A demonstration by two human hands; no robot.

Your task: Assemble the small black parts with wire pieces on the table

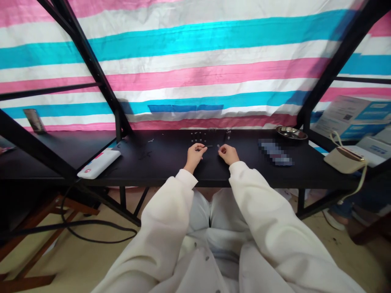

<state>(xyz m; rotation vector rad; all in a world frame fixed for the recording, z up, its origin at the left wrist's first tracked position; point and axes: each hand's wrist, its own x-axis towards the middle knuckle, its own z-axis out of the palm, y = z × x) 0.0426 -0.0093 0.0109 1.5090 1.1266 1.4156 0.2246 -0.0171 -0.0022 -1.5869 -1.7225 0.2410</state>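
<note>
Over the black table [165, 162], my left hand [194, 156] pinches a thin dark strip [209, 146] that points to the right. A short gap away, my right hand [228, 154] is closed at the fingertips on a tiny pale piece [218, 146], too small to name. Just beyond my hands lie several small light pieces [200, 137], set out in rough rows. A line of tiny metallic bits [211, 129] is farther back, and a few small pale bits [228, 135] lie beyond my right hand.
A white power strip-like box [100, 164] lies at left. To the right are a blurred-out blue item [275, 153], a round metal dish [291, 132] and a cream handbag [345, 158]. Black frame posts [91, 67] flank the table, with a striped sheet [201, 73] behind.
</note>
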